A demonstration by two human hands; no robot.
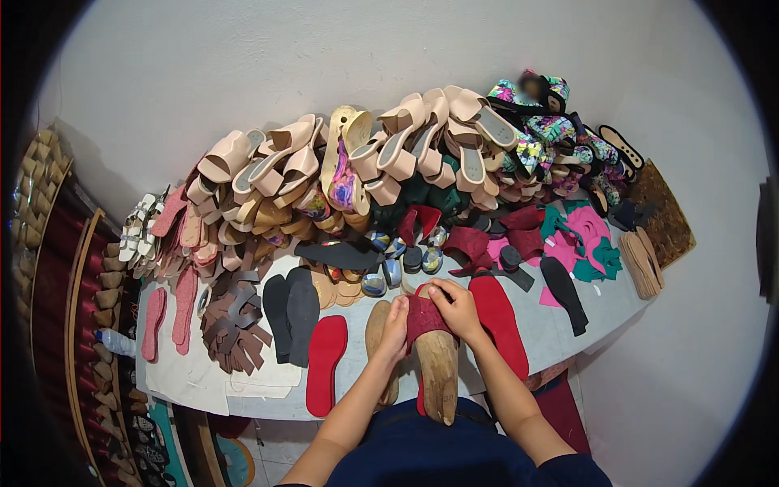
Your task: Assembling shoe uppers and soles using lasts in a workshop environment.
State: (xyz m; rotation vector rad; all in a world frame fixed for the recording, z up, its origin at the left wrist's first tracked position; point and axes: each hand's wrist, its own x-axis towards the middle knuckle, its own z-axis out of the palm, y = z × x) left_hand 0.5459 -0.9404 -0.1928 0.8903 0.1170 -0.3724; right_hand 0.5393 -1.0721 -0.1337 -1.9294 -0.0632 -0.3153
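Note:
A worn wooden shoe last [439, 373] is held over the table's near edge, its narrow end toward me. A dark red shoe upper [424, 318] wraps across its far part. My left hand [395, 326] presses the upper's left side, fingers closed on it. On the far right side, my right hand [454, 310] grips the upper against the last with bent fingers. A strip of red shows along the last's left underside, mostly hidden. Another wooden last [376, 327] lies beside my left hand, partly covered by my forearm.
Red soles [327, 361] lie on the pale table [357, 390], with black soles [303, 316] and brown strap pieces [233, 325] to the left. Beige heeled sandals [406, 146] pile along the wall. Pink and green scraps [586, 235] and tan soles [641, 260] lie right. Lasts [108, 280] fill left shelves.

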